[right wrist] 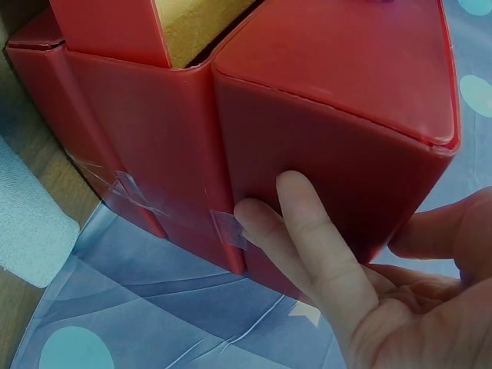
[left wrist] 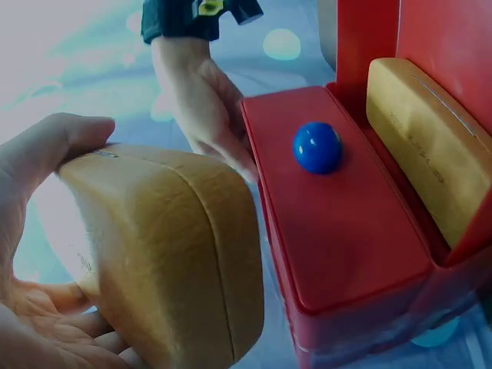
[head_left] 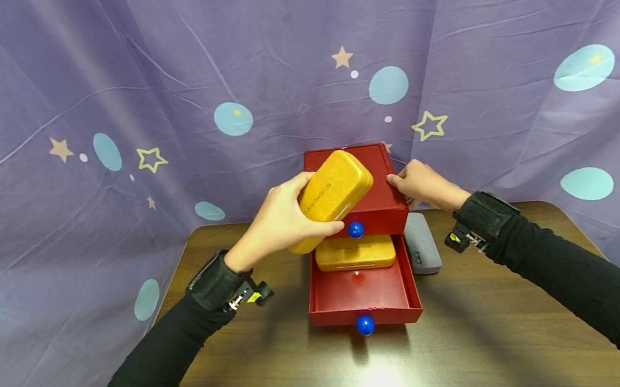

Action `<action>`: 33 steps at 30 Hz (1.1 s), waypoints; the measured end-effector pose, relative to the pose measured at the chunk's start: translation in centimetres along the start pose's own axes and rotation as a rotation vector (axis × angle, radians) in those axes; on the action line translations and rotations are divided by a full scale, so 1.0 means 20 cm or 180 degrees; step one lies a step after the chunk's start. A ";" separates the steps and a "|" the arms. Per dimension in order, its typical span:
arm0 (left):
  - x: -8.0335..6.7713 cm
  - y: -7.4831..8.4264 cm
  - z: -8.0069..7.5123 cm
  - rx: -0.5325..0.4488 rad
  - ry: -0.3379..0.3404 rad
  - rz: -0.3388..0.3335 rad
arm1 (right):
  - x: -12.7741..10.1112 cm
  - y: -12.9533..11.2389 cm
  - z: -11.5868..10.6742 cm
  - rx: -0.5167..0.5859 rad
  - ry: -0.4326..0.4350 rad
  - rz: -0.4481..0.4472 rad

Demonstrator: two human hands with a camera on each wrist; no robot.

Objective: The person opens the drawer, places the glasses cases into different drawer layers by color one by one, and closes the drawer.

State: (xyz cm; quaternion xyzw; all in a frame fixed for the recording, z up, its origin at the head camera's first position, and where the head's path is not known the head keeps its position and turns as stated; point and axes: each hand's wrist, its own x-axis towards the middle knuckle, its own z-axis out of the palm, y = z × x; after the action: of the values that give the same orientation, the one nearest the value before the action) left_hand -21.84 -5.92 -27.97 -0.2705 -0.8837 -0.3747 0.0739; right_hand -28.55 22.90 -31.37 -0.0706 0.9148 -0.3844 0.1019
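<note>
My left hand (head_left: 281,220) grips a yellow glasses case (head_left: 330,196) in the air, in front of the upper part of a red drawer box (head_left: 379,177). The same case (left wrist: 165,254) fills the left wrist view, held between thumb and fingers. The lower drawer (head_left: 362,294) is pulled out, and a second yellow case (head_left: 355,253) lies at its back. The upper drawer's blue knob (head_left: 356,229) shows just under the held case. My right hand (head_left: 421,184) rests on the box's right side, its straight fingers (right wrist: 307,231) pressed flat on the red wall (right wrist: 307,108).
A grey case (head_left: 422,243) lies on the brown table (head_left: 283,366) right of the box. The open drawer's blue knob (head_left: 365,324) points toward me. A purple curtain (head_left: 109,114) with stars and dots hangs close behind the table.
</note>
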 end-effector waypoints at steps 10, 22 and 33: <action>0.01 0.10 0.07 0.0099 -0.0425 0.0237 | -0.02 0.01 -0.01 0.0048 0.0066 -0.0196; 0.03 0.15 0.16 0.0472 -0.1085 0.0364 | 0.00 0.01 -0.01 -0.0224 0.0098 -0.0002; 0.04 0.12 0.25 0.0714 -0.1495 0.0341 | 0.00 0.01 0.01 -0.0074 0.0111 -0.0012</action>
State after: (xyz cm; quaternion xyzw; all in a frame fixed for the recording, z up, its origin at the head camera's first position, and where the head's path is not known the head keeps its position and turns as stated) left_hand -20.88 -0.78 -29.74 -0.3865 -0.8971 -0.1970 -0.0841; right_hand -28.53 22.78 -31.67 -0.0669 0.9207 -0.3752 0.0844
